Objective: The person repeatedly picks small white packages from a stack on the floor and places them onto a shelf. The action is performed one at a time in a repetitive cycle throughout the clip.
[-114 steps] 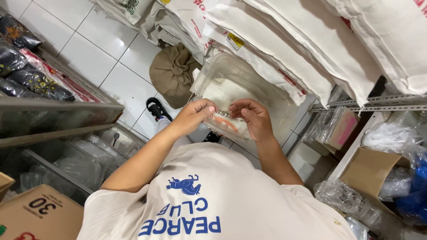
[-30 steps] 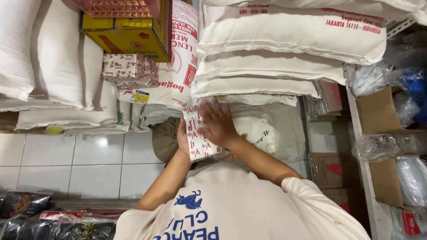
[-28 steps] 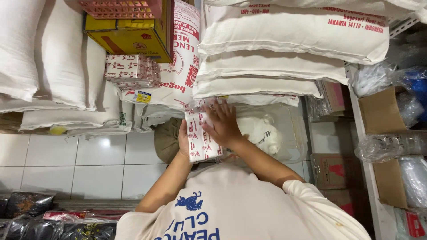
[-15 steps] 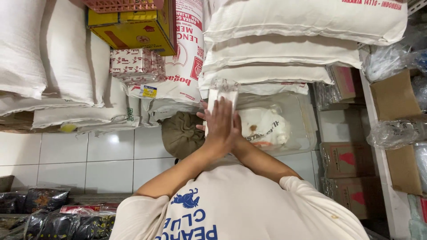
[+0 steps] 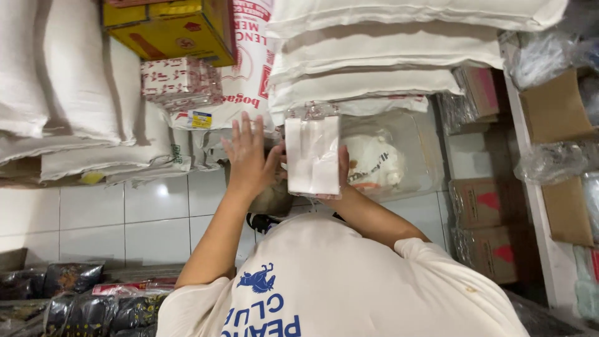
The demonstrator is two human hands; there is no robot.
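Packet (image 5: 313, 155), white, flat, long axis upright: pinched along its right edge by right hand (image 5: 342, 167); left hand (image 5: 248, 156) open, fingers spread, just beside its left edge.

A shop storeroom: white sacks (image 5: 387, 56) stacked high, cardboard cartons (image 5: 171, 28), wrapped goods on a metal shelf (image 5: 530, 206), white tiled floor (image 5: 112, 218).
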